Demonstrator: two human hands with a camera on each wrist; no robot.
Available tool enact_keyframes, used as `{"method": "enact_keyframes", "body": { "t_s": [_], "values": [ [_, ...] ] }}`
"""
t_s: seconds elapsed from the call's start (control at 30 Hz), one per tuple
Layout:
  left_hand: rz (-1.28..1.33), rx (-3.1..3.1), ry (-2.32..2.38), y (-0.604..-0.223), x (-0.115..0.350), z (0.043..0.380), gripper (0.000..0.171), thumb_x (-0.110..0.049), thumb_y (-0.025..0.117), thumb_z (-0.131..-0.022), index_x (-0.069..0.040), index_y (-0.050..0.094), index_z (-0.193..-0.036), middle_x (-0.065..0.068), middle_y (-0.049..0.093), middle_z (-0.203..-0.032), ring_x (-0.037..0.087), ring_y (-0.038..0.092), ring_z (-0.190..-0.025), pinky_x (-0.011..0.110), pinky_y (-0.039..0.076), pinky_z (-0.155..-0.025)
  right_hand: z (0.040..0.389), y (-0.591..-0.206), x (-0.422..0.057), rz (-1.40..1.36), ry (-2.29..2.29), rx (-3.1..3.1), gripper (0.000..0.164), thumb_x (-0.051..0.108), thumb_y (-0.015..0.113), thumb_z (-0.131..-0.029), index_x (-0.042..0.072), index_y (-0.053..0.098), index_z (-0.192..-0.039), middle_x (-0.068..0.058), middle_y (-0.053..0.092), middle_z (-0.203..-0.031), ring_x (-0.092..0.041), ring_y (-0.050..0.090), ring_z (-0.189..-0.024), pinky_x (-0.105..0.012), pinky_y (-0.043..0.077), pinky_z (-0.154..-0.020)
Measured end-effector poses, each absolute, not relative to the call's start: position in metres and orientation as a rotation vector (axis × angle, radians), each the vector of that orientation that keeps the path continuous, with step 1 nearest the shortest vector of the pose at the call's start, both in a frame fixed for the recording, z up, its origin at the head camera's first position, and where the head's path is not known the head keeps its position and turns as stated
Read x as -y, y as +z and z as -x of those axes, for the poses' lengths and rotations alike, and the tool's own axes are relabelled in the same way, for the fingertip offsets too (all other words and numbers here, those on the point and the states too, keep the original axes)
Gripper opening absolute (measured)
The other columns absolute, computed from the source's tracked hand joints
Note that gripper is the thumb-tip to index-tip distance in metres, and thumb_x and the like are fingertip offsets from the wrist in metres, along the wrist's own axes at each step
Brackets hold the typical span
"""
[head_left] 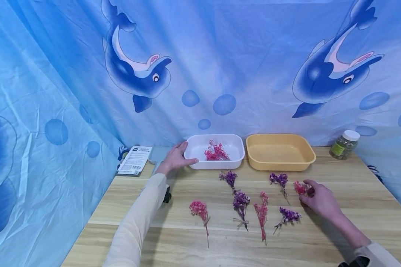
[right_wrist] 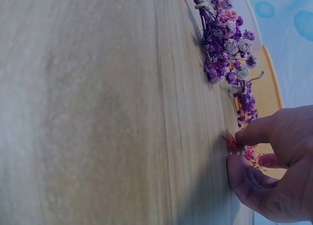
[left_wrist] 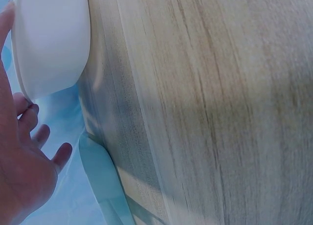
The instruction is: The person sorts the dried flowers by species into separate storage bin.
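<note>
My left hand (head_left: 176, 160) rests at the left end of a white plastic basin (head_left: 217, 165), thumb along its front and fingers by the rim. The left wrist view has the fingers spread loosely beside the basin's wall (left_wrist: 54, 44). Inside the basin lie pink dried flowers (head_left: 216, 152). At the right, my right hand (head_left: 322, 200) pinches a small bunch of pink dried flowers (head_left: 300, 188) low over the wood; the right wrist view has its stem end (right_wrist: 234, 145) between thumb and finger. Close by lies a purple dried-flower bunch (head_left: 279, 180).
A yellow basin (head_left: 280, 167) stands beside the white one. Purple bunches (head_left: 241, 202) and pink bunches (head_left: 199, 209) lie across the wooden table (head_left: 173, 241). A lidded jar (head_left: 345, 145) stands back right; a printed packet (head_left: 135, 160) and a pale blue item (head_left: 157, 154) lie back left.
</note>
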State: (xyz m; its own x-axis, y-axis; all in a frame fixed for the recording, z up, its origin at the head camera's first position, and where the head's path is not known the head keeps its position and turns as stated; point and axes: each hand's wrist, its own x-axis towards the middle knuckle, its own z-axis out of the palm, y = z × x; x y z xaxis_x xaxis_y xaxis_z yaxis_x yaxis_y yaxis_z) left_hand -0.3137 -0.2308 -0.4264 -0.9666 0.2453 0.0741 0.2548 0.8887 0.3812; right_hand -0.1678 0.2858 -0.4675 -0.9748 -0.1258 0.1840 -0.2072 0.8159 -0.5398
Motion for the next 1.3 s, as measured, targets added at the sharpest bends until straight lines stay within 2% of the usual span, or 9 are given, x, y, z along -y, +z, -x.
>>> {"method": "enact_keyframes", "body": {
  "t_s": [0.27, 0.47, 0.67, 0.8, 1.17, 1.3],
  "values": [
    [0.4, 3.032, -0.625, -0.428, 0.23, 0.313, 0.107, -0.065, 0.067, -0.083, -0.004, 0.022, -0.159, 0.014, 0.022, -0.163, 0.036, 0.018, -0.149, 0.058, 0.021, -0.117, 0.166, -0.468, -0.289, -0.283, 0.954, 2.836, 0.066, 0.005, 0.078, -0.08, -0.017, 0.046, -0.133, -0.029, 0.065, -0.095, -0.043, 0.065, -0.083, -0.058, 0.056, -0.072],
    [0.407, 3.018, -0.618, -0.426, 0.229, 0.312, 0.106, -0.063, 0.068, -0.084, -0.002, 0.023, -0.158, 0.016, 0.024, -0.163, 0.037, 0.019, -0.148, 0.058, 0.021, -0.116, 0.166, -0.462, -0.291, -0.321, 1.028, 2.769, 0.068, -0.002, 0.077, -0.078, -0.017, 0.043, -0.135, -0.031, 0.063, -0.098, -0.042, 0.065, -0.082, -0.045, 0.06, -0.065],
    [0.408, 3.007, -0.625, -0.425, 0.229, 0.311, 0.106, -0.062, 0.068, -0.084, -0.002, 0.023, -0.158, 0.016, 0.024, -0.163, 0.038, 0.018, -0.148, 0.059, 0.021, -0.116, 0.172, -0.454, -0.288, -0.411, 0.99, 2.599, 0.063, -0.008, 0.079, -0.074, -0.014, 0.05, -0.129, -0.029, 0.064, -0.093, -0.035, 0.067, -0.071, -0.028, 0.058, -0.055],
    [0.403, 3.02, -0.625, -0.427, 0.231, 0.311, 0.106, -0.064, 0.068, -0.083, -0.003, 0.022, -0.158, 0.015, 0.022, -0.163, 0.037, 0.017, -0.149, 0.06, 0.02, -0.116, 0.177, -0.444, -0.281, -0.455, 0.983, 2.549, 0.062, -0.009, 0.079, -0.073, -0.013, 0.053, -0.129, -0.026, 0.065, -0.093, -0.031, 0.067, -0.069, -0.023, 0.057, -0.055],
    [0.39, 3.031, -0.627, -0.429, 0.232, 0.313, 0.108, -0.066, 0.067, -0.082, -0.005, 0.022, -0.159, 0.013, 0.022, -0.164, 0.035, 0.017, -0.149, 0.058, 0.021, -0.116, 0.203, -0.419, -0.249, -0.604, 0.955, 2.48, 0.064, -0.012, 0.081, -0.07, -0.01, 0.055, -0.128, -0.02, 0.066, -0.091, -0.028, 0.066, -0.068, -0.024, 0.057, -0.058],
    [0.397, 3.021, -0.633, -0.428, 0.231, 0.313, 0.107, -0.065, 0.068, -0.083, -0.004, 0.023, -0.159, 0.014, 0.023, -0.163, 0.036, 0.018, -0.149, 0.058, 0.021, -0.117, 0.212, -0.412, -0.237, -0.661, 0.958, 2.487, 0.063, -0.011, 0.079, -0.073, -0.01, 0.055, -0.131, -0.02, 0.064, -0.094, -0.027, 0.067, -0.07, -0.026, 0.057, -0.057]
  ]
}}
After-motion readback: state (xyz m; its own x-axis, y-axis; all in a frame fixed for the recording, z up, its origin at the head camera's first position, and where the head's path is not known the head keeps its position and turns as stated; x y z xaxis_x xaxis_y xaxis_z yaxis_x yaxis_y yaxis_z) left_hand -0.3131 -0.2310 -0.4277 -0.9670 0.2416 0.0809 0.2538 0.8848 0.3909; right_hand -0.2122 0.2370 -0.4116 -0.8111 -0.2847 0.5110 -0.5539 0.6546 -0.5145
